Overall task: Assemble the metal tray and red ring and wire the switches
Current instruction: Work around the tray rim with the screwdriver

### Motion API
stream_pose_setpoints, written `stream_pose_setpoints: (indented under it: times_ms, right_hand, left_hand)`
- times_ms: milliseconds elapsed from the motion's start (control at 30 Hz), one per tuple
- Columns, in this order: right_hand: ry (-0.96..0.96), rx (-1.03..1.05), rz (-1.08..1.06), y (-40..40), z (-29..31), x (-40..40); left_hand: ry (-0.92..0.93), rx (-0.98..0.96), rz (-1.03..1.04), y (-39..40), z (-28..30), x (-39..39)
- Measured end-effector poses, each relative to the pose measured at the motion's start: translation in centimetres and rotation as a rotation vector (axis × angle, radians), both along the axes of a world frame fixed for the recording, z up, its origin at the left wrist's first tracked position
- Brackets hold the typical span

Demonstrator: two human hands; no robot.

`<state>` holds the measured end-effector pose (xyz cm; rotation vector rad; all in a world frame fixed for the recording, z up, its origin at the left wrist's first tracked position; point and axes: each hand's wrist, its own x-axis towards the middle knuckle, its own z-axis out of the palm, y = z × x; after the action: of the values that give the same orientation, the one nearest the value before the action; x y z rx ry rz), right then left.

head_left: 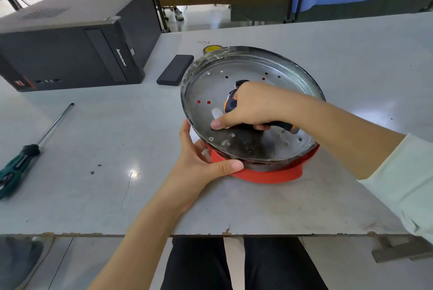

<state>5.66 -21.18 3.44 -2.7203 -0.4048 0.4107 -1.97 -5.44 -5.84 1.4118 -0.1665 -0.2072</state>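
Observation:
A round metal tray (236, 68) with several small holes sits tilted on top of a red ring (267, 176) in the middle of the table. My left hand (201, 160) grips the tray's near-left rim and the ring's edge, thumb lying along the front wall. My right hand (248, 107) is inside the tray, closed around a black and orange power screwdriver (230, 102) held low over the tray's floor near a screw (210, 139). The tool's tip is hidden by my hand. No switches or wires are visible.
A long green-handled screwdriver (25, 151) lies at the left of the table. A black computer case (70, 43) stands at the back left, a flat black box (175, 69) beside it, a tape roll (212, 48) behind the tray. The table's front edge (210, 234) is near.

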Motion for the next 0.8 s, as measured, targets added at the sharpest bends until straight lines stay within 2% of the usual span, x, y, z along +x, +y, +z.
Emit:
stream_pose_setpoints:
  times_ms: [233,667,800]
  right_hand:
    - [-0.035,-0.091,0.031,0.7,0.5,-0.1]
    - [0.054,-0.04,-0.073,0.7,0.4,-1.2]
    - [0.1,0.036,-0.114,0.5,0.3,-1.3]
  left_hand:
    - [-0.173,0.145,0.014,-0.2,0.8,-0.4]
    - [-0.218,0.047,0.121,-0.9,1.1,-1.1]
    - [-0.218,0.015,0.118,-1.1,1.2,-1.4]
